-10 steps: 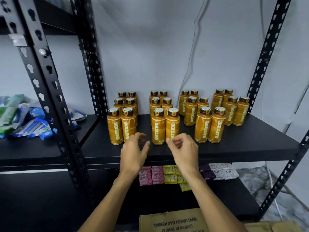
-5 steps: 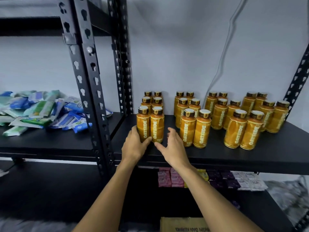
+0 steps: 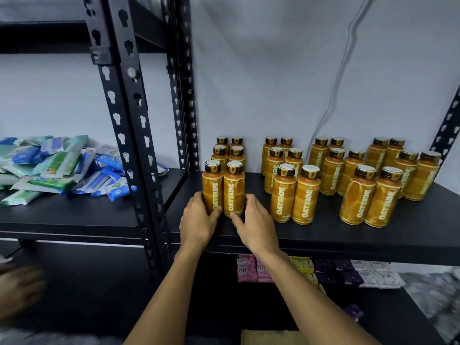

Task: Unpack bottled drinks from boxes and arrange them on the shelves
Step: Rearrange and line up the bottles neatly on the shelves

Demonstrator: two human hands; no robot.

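**Both hands cupped round the front pair of bottles**

Two bare forearms rise from the bottom edge and converge on the leftmost column of bottles on the black shelf (image 3: 348, 235).

Left hand (image 3: 196, 220): back of the hand toward the camera. Fingers are wrapped round the outer side of the left front bottle (image 3: 212, 188), low on its body. The thumb lies across the front near the base.

Right hand (image 3: 257, 226): mirrored pose. Fingers are curled round the outer side of the right front bottle (image 3: 234, 192), and the thumb tip presses the front of its base.

Each hand thus grasps one bottle. The two bottles stand upright, touching side by side, on the shelf near its front edge and close to the black upright post (image 3: 129, 125).

Rear bottles (image 3: 229, 151) stand in pairs directly behind them in the same column. To the right, other bottle groups (image 3: 293, 192) stand upright, orange with dark caps, labels reading OATSIDE.

Neighbouring shelf on the left: a loose heap of blue and green packets (image 3: 57, 168). Shelf below: soap packs (image 3: 361, 272) marked LUX, in pink, yellow, purple and white. The top of a cardboard box (image 3: 271, 337) shows at the bottom edge. A cable (image 3: 344, 70) hangs down the wall. Blurred shape (image 3: 17, 290) at lower left, too smeared to identify.
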